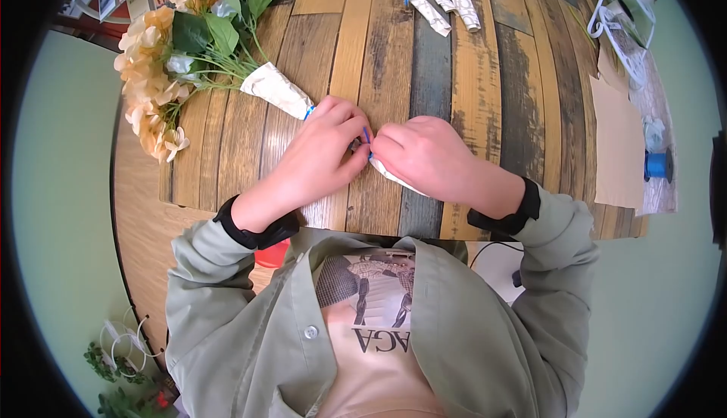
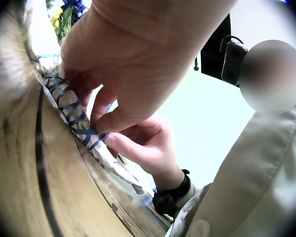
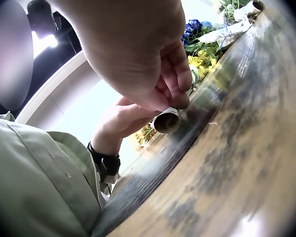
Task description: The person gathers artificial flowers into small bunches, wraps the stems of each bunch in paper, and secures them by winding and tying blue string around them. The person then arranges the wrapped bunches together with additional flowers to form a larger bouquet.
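Note:
A bouquet of peach flowers (image 1: 144, 70) lies on the table, its stems in a pale paper wrap (image 1: 276, 91). Blue ribbon (image 2: 71, 108) criss-crosses down the narrow part of the wrap. My left hand (image 1: 327, 141) bends over this laced part and pinches the ribbon near its lower end. Close beside it my right hand (image 1: 428, 157) pinches the ribbon too, thumb against fingertips. A short blue ribbon end (image 1: 366, 135) sticks up between the hands. Below them the wrap's open tube end (image 3: 166, 121) shows in the right wrist view. The hands hide much of the wrap in the head view.
Other paper-wrapped stems (image 1: 424, 1) tied with blue ribbon lie at the far side. A blue ribbon spool (image 1: 658, 166) and a brown paper sheet (image 1: 617, 145) are at the right. A white wire rack (image 1: 606, 17) stands at the back right.

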A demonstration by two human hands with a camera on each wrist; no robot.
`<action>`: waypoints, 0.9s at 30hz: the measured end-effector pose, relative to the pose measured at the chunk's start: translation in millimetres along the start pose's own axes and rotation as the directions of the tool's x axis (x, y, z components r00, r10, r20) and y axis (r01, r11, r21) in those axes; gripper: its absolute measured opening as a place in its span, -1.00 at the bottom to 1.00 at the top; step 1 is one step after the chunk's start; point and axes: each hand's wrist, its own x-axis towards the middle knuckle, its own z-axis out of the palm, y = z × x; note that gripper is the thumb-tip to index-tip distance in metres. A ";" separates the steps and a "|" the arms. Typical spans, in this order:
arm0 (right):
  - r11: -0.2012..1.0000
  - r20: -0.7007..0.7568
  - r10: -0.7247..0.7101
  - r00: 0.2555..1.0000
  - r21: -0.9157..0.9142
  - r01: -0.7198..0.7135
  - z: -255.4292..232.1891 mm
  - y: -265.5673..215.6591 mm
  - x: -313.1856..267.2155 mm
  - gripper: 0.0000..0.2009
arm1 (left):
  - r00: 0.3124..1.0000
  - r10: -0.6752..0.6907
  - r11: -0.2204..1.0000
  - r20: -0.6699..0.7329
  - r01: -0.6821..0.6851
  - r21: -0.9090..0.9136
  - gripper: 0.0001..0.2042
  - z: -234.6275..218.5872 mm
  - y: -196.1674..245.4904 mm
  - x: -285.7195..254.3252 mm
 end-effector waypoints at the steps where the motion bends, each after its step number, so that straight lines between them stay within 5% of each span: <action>1: 1.000 -0.007 0.000 1.000 0.002 0.000 -0.4 -0.2 0.1 -0.91 | 1.000 -0.004 1.000 0.009 0.004 -0.001 -0.87 -0.3 -0.8 0.4; 14: 0.998 0.013 -0.067 0.998 -0.007 0.067 -3.4 1.1 1.7 -0.89 | 0.999 -0.031 0.999 0.042 0.032 -0.015 -0.86 -3.1 -1.9 1.5; 17: 0.986 -0.027 -0.001 1.000 0.164 0.006 2.3 3.8 0.4 -0.85 | 0.999 -0.024 1.000 0.038 0.025 -0.016 -0.87 -4.0 1.7 0.2; 19: 0.867 0.141 0.198 0.970 0.436 -0.241 3.1 4.9 0.3 -0.86 | 0.997 -0.062 0.998 -0.044 0.061 -0.014 -0.87 -1.7 6.5 -2.9; 22: 0.713 0.283 0.311 0.907 0.561 -0.420 2.4 8.7 5.1 -0.91 | 0.984 -0.115 0.992 -0.137 0.121 0.039 -0.85 -3.9 16.2 -11.4; 27: 0.506 0.454 0.316 0.833 0.662 -0.553 6.0 17.9 7.9 -0.91 | 0.995 -0.082 0.988 -0.057 0.089 0.130 -0.83 -7.7 21.3 -18.6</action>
